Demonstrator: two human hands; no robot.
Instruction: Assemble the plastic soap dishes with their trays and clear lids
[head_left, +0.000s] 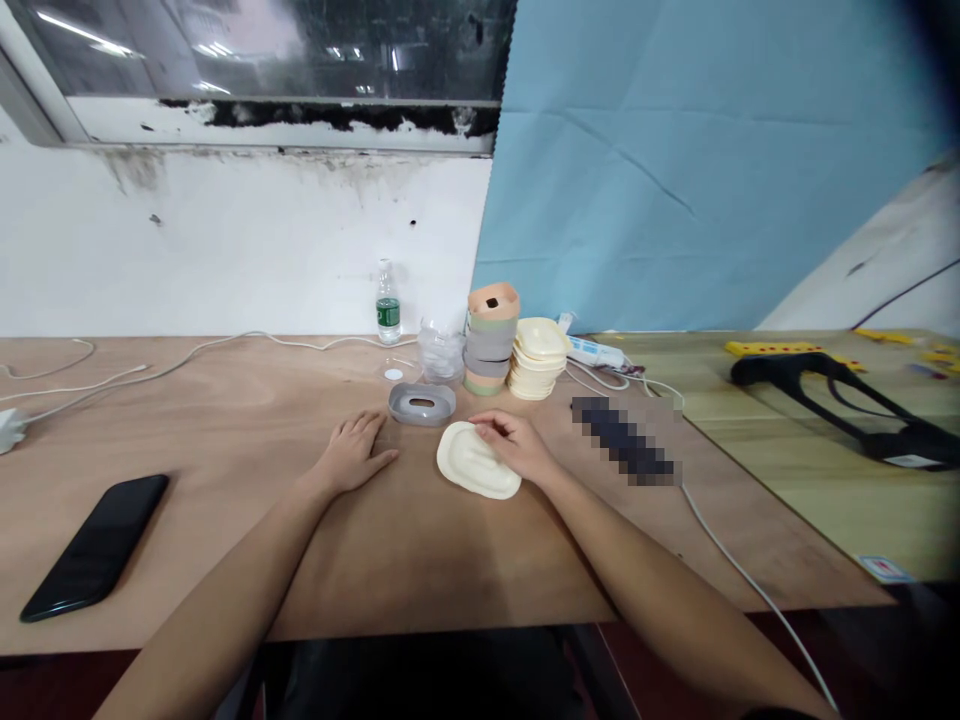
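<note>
A cream, rounded, shallow plastic piece like a lid (478, 465) is gripped at its upper right edge by my right hand (517, 447), thumb on top. My left hand (355, 452) lies flat on the wooden table (360, 560) with its fingers stretched out, holding nothing. Just beyond the hands sits a grey oval plastic piece with a slot in its middle (421, 404). Behind my right hand rises a stack of peach, green and grey plastic rings (489, 345). Beside that stack stands a pile of cream pieces (538, 360) of a similar kind.
A clear plastic container (441, 352) and a water bottle (388, 305) stand near the wall. A black phone (96, 545) lies at left. On the right are a blurred-out dark object (626, 442), a power strip (596, 353) and a white cable (739, 565); further right is a black frame (840, 405).
</note>
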